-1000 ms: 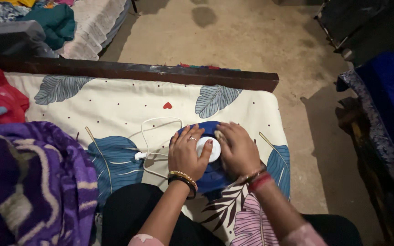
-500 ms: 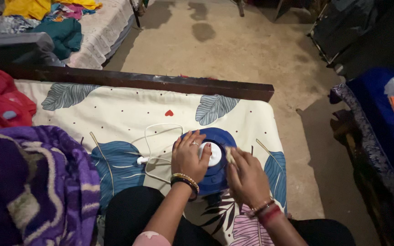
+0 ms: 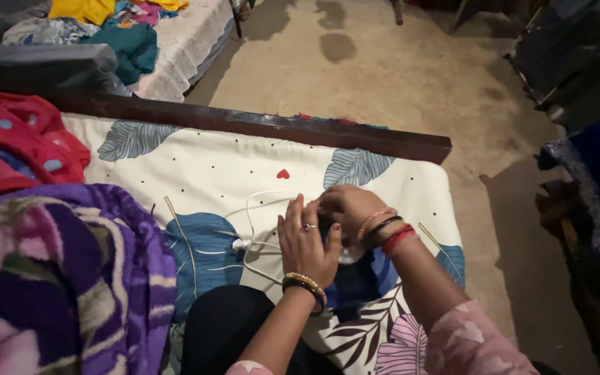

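A dark blue soft pad with a white round part lies on the leaf-printed bedsheet in front of my lap. A white cable loops across the sheet, its plug end lying just left of my hands. My left hand, with a ring and bangles, presses against the pad's left side, fingers straight and thumb out. My right hand, with bracelets at the wrist, curls over the pad's far edge and touches the left fingertips. Both hands hide most of the pad.
A purple patterned blanket and a red dotted cloth lie on the bed at the left. A dark wooden bed rail borders the far edge, with bare floor beyond. Another bed piled with clothes stands at the back left, and dark furniture at the right.
My right hand has moved from the pad's near right side up over its far edge. The white round part is now mostly covered. My view has tilted slightly.
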